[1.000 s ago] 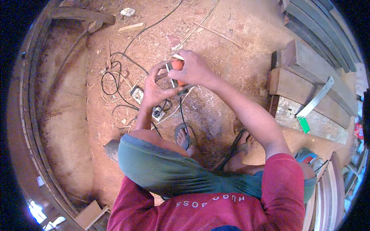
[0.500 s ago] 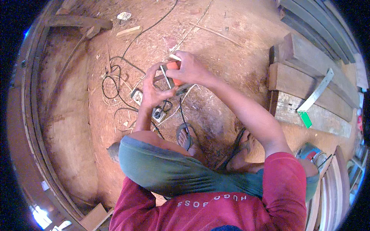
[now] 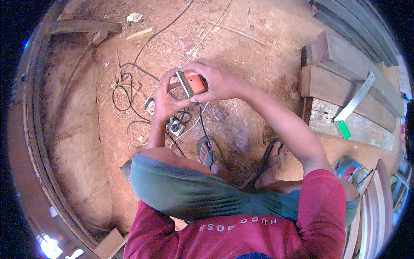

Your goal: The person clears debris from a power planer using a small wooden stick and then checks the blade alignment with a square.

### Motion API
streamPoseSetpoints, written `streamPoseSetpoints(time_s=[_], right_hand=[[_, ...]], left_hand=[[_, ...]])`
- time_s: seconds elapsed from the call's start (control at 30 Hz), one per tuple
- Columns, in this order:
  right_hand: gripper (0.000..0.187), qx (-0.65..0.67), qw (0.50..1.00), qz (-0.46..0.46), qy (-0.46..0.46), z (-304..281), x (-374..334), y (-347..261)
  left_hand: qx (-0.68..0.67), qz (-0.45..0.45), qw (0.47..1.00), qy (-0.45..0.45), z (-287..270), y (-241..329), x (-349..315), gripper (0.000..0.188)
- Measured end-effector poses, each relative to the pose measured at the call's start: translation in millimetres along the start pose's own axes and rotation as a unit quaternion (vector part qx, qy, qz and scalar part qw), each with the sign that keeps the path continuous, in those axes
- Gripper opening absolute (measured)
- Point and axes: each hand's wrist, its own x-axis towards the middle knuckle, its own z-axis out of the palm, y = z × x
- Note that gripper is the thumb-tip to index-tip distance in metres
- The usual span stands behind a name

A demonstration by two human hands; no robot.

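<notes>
Tool (image 3: 196, 83), one, orange, pinched by two: left grip (image 3: 165, 95) and right grip (image 3: 221, 81).

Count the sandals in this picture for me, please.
2: one sandal on the person's left foot, the other sandal on the right foot. Both show only partly; others could be hidden.

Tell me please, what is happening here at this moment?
A person in a red shirt holds an orange and dark tool out in front with both hands. The right hand curls around its right side; the left hand has thumb and fingers at its pale-edged flat plate. A black cord hangs beneath. An electric socket sits on the ground nearby, and to the right a green-handled square lies on wooden beams.
</notes>
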Motion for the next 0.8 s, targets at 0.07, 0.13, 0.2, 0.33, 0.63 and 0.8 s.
streamPoseSetpoints(time_s=[0.07,0.13,0.2,0.33,0.63,0.8], right_hand=[[0.075,-0.011,1.000,-0.007,0.009,-0.5,-1.5,-1.6],[0.075,-0.017,1.000,0.000,0.010,-0.3,0.2,-6.6],[0.075,-0.023,1.000,0.006,0.010,-0.7,0.7,-9.2],[0.070,-0.010,1.000,0.000,0.021,0.5,0.0,-3.6],[0.038,0.050,0.998,0.023,0.042,-14.4,11.9,-4.9],[0.021,0.027,0.996,-0.055,0.071,-16.2,17.0,-5.6]], left_hand=[[0.006,-0.006,1.000,0.000,-0.1,2.5,0.0,0.097],[0.020,-0.005,1.000,-0.004,-0.9,5.9,0.4,0.096],[0.023,-0.003,1.000,-0.003,-1.8,5.0,-1.0,0.095],[0.028,0.002,1.000,-0.002,-0.6,7.6,-0.1,0.093],[0.010,-0.009,1.000,0.001,0.9,8.6,0.4,0.092],[0.007,0.000,1.000,0.017,3.3,1.2,0.5,0.090]])
